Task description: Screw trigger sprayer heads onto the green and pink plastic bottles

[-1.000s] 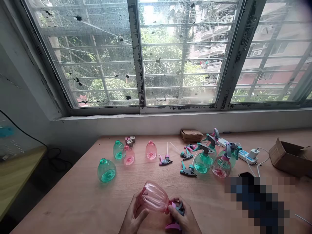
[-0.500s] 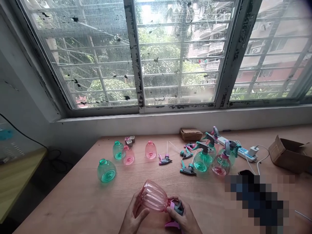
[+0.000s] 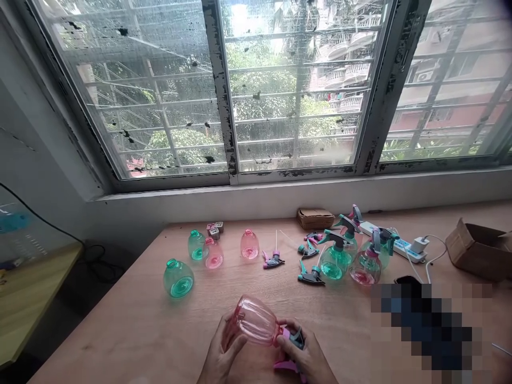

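Note:
A clear pink spray bottle (image 3: 259, 321) lies tilted on its side above the near part of the table, its neck toward the right. My left hand (image 3: 224, 346) is wrapped round the bottle's base, thumb on the near side. At the neck, my right hand (image 3: 306, 349) grips the pink and grey spray head (image 3: 295, 338), with thumb and fingers around the collar. A pink trigger part shows below that hand. Whether the collar is fully seated on the neck is hidden by the fingers.
Green bottles (image 3: 178, 278) and pink bottles (image 3: 250, 244) without heads stand at the left and centre back. Loose spray heads (image 3: 273, 260) lie right of them. Several bottles with heads (image 3: 334, 261) stand near a power strip (image 3: 408, 249). An open cardboard box (image 3: 478, 253) is at far right.
The view has shifted slightly. Both hands keep the same hold on the bottle and spray head, with hardly any visible movement between them.

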The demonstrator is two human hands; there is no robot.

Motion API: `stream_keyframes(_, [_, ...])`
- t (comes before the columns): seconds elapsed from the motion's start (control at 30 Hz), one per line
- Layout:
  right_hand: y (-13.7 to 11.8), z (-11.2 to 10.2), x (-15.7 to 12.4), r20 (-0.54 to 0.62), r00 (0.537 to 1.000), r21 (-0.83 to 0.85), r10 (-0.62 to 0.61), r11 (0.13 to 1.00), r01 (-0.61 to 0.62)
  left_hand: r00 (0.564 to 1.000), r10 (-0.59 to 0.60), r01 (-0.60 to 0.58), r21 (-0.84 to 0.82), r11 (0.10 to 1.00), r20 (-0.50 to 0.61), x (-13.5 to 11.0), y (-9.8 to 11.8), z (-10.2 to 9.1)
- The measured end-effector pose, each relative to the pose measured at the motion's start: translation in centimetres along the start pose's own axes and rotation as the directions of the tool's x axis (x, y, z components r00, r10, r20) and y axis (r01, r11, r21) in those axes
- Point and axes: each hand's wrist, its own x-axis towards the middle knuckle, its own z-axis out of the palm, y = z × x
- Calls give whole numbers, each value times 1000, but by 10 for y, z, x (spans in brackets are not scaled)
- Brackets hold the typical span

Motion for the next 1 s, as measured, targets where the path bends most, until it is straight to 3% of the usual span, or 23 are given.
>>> stream_keyframes(0.17, [1, -5, 2, -30, 1000, 9, -2, 1000, 3, 1000, -8, 8, -23, 1000, 0, -1, 9, 3])
stream_keyframes(0.33, [-3, -3, 0, -11, 1000, 15, -12, 1000, 12, 998, -5, 8, -49, 999, 62, -2, 1, 0])
stream_keyframes(0.43, [-4, 0, -2, 14, 999, 16, -33, 999, 33, 1000, 21, -21, -65, 998, 13, -2, -2, 0])
stream_keyframes(0.6, [-5, 2, -1, 31, 1000, 25, -6, 1000, 5, 996, -38, 36, -29, 999, -75, -1, 8, 6])
stream_keyframes(0.87, [1, -4, 3, 10, 1000, 91, 17, 996, -18, 999, -20, 22, -52, 998, 37, -7, 24, 11])
stream_keyframes(1.0, [-6, 2, -2, 11, 999, -3, -36, 999, 36, 993, -3, 3, -6, 1000, -117, -9, 24, 16])
